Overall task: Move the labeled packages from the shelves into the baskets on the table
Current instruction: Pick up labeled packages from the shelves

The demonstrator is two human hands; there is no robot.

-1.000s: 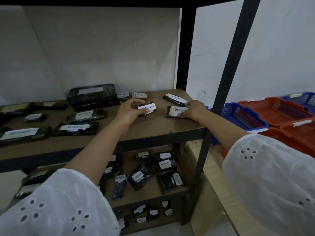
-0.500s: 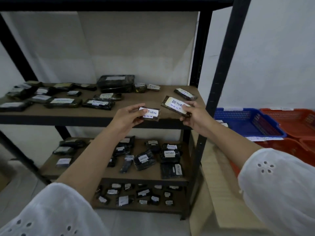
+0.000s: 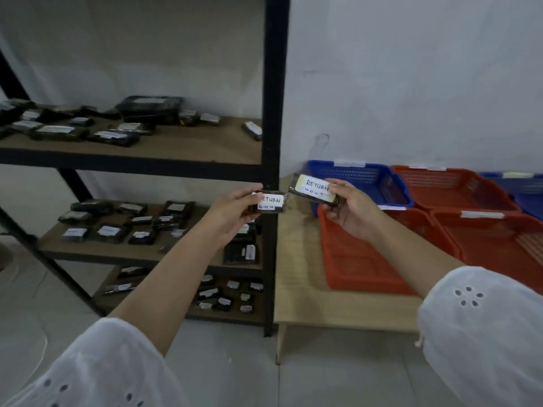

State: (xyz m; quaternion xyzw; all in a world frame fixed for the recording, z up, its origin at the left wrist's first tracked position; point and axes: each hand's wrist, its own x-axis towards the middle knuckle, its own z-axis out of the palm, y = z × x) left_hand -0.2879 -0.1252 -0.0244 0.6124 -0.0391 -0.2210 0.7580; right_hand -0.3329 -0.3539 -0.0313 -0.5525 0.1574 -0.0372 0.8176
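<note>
My left hand (image 3: pixel 232 214) grips a small black package (image 3: pixel 269 202) with a white label reading RETURN, held in front of the rack's post. My right hand (image 3: pixel 351 208) holds a longer black package (image 3: pixel 313 189), also labelled RETURN, above the near-left red basket (image 3: pixel 355 259). Behind it stands a blue basket (image 3: pixel 358 177). More red baskets (image 3: pixel 458 186) and another blue one sit to the right on the low wooden table (image 3: pixel 296 277). Several labelled black packages (image 3: pixel 114 138) lie on the rack's shelves.
The black metal rack's front post (image 3: pixel 274 113) rises between the shelves and the table. A large black package (image 3: pixel 150 110) sits at the back of the upper shelf. Grey floor lies below, and a white wall stands behind the baskets.
Both hands lifted their packages off the upper shelf and carried them down and to the right, toward the baskets. The view turned right, so the table and baskets fill more of it.
</note>
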